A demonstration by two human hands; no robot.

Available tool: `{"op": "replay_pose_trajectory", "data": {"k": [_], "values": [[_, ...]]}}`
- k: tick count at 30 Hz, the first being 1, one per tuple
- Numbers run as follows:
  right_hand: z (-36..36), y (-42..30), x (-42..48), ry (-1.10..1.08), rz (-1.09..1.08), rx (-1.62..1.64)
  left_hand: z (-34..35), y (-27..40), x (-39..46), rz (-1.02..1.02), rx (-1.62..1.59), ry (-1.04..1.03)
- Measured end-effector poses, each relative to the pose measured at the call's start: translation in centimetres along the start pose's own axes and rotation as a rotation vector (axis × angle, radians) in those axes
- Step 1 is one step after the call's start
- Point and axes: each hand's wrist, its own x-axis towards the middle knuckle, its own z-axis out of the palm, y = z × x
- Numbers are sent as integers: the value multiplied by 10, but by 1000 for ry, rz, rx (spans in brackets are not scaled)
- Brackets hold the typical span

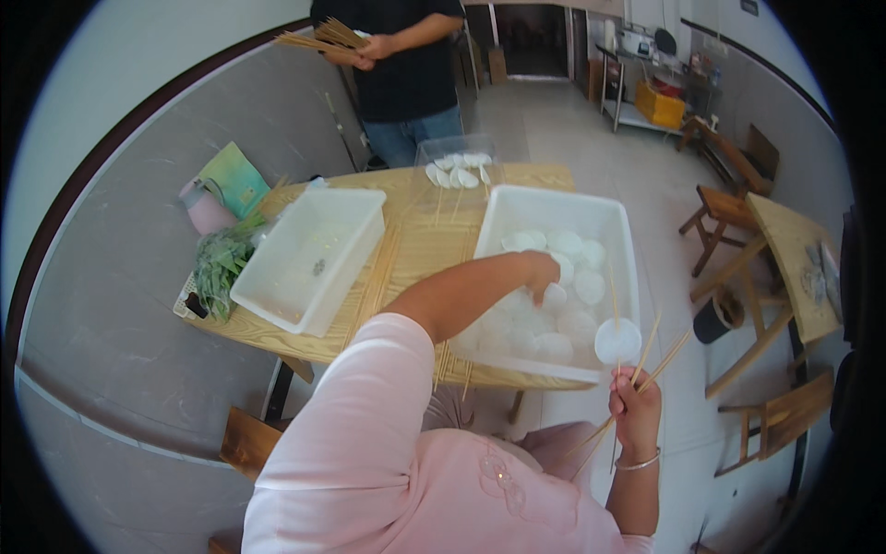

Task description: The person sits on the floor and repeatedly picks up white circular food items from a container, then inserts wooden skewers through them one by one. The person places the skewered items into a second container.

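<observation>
My left hand [542,275] reaches down into a white plastic tub [628,235] of thin white round slices [588,285]. Its fingers touch slices near the middle of the tub; their tips are partly hidden, so a hold is not plain. Outside the tub's near right corner, my right hand [635,405] is closed around several bamboo skewers [668,360]. One skewer stands nearly upright and passes through a single white slice [617,341] just above the fingers. More loose skewers [446,367] lie on the wooden table left of the tub, partly under my left arm.
A second white tub [311,260] stands left, beside bagged leafy greens [225,266] and a pink jug [204,208]. A clear container [453,149] holds skewered white slices at the far edge. Another person [408,69] stands there holding skewers. Wooden stools [727,208] stand right.
</observation>
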Motion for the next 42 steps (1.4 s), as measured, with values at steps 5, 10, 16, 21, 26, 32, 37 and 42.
{"op": "replay_pose_trajectory", "data": {"k": [5,10,16,21,26,32,37,42], "values": [[2,1,1,8,-20,-13,1,-11,-11,-102,-313,-58],[4,1,1,-10,-42,-6,-12,1,-37,-225,-923,122],[10,2,-3,14,-99,-48,-11,21,-56,28,-1793,425],[17,-2,0,-3,-118,-158,-6,47,-71,86,-1805,725],[20,1,-6,-30,-89,-129,-28,81,-88,-43,-1607,832],[19,4,-4,-41,-53,-203,-31,86,-93,59,-1528,800],[19,3,-5,-42,-50,-219,-34,88,-98,129,-1533,783],[20,2,-6,-34,-41,-226,-34,92,-99,119,-1513,857]]}}
